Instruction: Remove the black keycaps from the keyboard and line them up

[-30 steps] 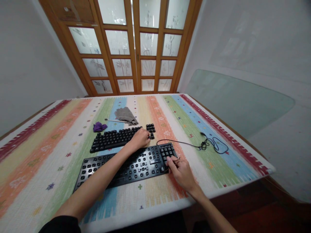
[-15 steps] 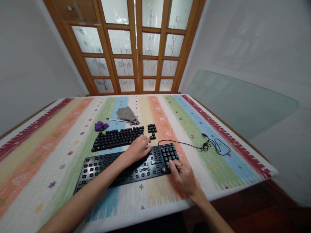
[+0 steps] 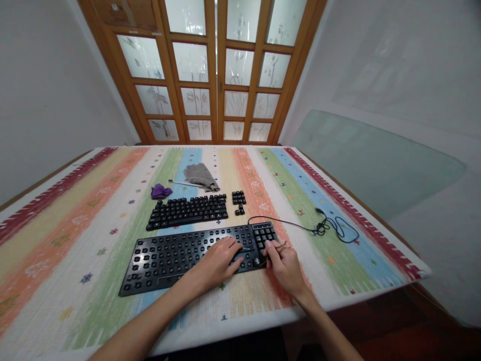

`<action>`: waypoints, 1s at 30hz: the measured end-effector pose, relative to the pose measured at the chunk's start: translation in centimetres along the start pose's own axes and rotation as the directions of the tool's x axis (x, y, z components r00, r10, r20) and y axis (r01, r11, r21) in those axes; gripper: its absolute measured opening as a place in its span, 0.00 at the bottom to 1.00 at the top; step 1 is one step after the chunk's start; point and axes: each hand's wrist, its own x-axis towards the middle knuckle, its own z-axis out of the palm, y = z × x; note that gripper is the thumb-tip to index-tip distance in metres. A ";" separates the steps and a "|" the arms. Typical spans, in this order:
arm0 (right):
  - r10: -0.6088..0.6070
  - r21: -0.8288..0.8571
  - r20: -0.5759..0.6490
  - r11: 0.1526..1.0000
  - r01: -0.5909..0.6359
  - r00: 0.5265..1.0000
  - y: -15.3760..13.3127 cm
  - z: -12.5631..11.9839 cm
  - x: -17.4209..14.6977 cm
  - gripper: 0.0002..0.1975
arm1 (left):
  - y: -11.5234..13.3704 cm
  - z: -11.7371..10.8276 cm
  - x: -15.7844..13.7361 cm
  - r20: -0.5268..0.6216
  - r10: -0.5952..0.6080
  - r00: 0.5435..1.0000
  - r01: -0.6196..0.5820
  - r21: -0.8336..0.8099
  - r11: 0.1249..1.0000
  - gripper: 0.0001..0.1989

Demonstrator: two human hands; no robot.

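A black keyboard [image 3: 161,258] lies near the table's front, most of its keycaps off and bare switches showing; keycaps remain on its number pad [image 3: 264,231]. My left hand [image 3: 221,255] rests over the board's right-middle part, thumb and fingers apart, with nothing visible in it. Over the lower number pad, my right hand [image 3: 284,263] is closed in a pinch; a thin wire-like bit shows at its fingers, but what it grips is mostly hidden. Behind the board, removed keycaps [image 3: 188,210] lie in rows, with a smaller keycap group [image 3: 238,197] to their right.
A purple cloth [image 3: 161,191], a grey cloth [image 3: 201,175] and a thin white-handled stick [image 3: 184,183] lie beyond the keycaps. The keyboard's cable [image 3: 323,228] is loosely coiled at right on the striped tablecloth [image 3: 124,235]. Walls flank the table.
My left hand has come back from near the small keycap group to over the keyboard's right-middle part. My right hand stays closed at the number pad. The view has shifted slightly.
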 end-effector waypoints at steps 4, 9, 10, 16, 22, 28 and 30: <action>-0.003 -0.025 0.043 1.000 0.004 0.999 -0.3 -0.4 -0.6 0.25 | 0.0 0.4 -0.2 -0.033 0.002 0.999 -0.001 0.008 1.000 0.09; -0.075 -0.110 0.055 0.991 0.081 0.996 -0.4 -0.7 -1.5 0.23 | -0.1 0.7 -0.5 -0.062 0.013 0.998 -0.011 0.036 0.999 0.09; -0.093 -0.132 0.051 0.986 0.099 0.994 -0.4 -0.7 -1.5 0.23 | -0.1 0.7 -0.5 -0.065 0.016 0.998 -0.013 0.043 0.999 0.09; -0.041 -0.073 -0.002 0.997 0.041 0.999 -1.0 -0.8 -0.4 0.25 | -0.3 1.0 -0.7 -0.076 0.025 0.997 -0.020 0.060 0.998 0.11; 0.007 0.072 -0.038 0.997 -0.004 0.999 -0.7 -1.2 0.0 0.24 | -0.3 1.1 -0.7 -0.093 0.036 0.995 -0.030 0.065 0.997 0.10; -0.053 0.027 0.037 0.998 0.052 0.998 -0.9 -0.1 -0.5 0.24 | -0.3 1.1 -0.7 -0.111 0.050 0.993 -0.042 0.074 0.996 0.10; -0.103 -0.041 0.037 0.994 0.105 0.994 -1.1 0.9 -0.8 0.25 | -0.3 1.1 -0.7 -0.108 0.050 0.993 -0.042 0.076 0.996 0.10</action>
